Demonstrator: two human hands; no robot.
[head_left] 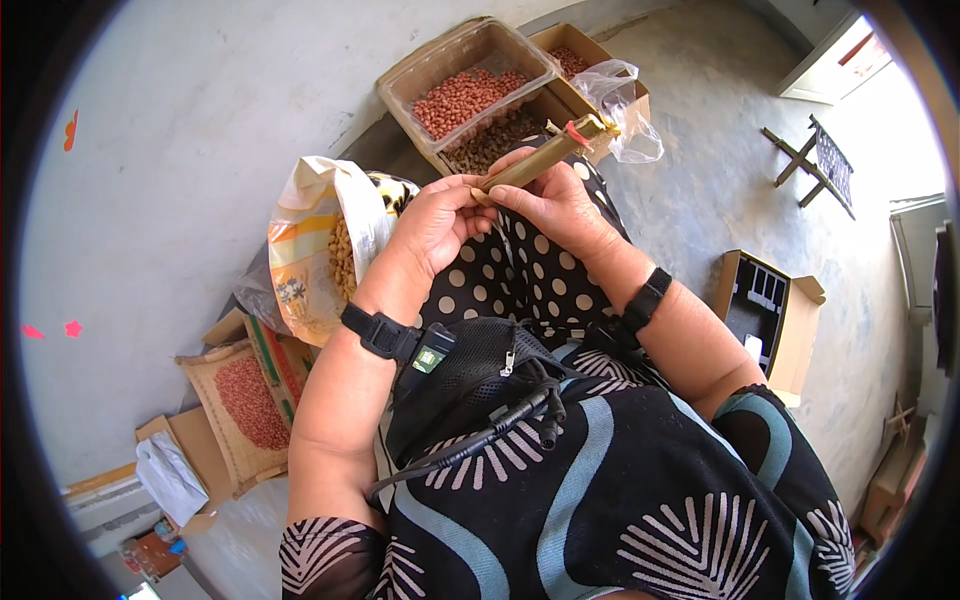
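A split length of bamboo (pixel 543 163), bound near its far end with a red tie (pixel 577 135), lies slantwise above my lap. My right hand (pixel 568 212) is wrapped round it, thumb pressing near its close end. At that end my left hand (pixel 432 222) pinches a small tan peanut (pixel 481 197) against the bamboo, fingers curled; part of the peanut is hidden. Left of my left hand, an open white and orange bag (pixel 308 258) holds unshelled peanuts (pixel 342 262). Beyond my hands, a clear plastic bin (pixel 398 90) contains reddish shelled peanuts (pixel 468 98).
Empty shells (pixel 488 145) lie in a box under the bin. A crumpled clear plastic bag (pixel 640 135) hangs by another cardboard box. At lower left is a sack with a peanut picture (pixel 248 400). A folding stool (pixel 825 165) and an open black-lined box (pixel 752 300) stand right.
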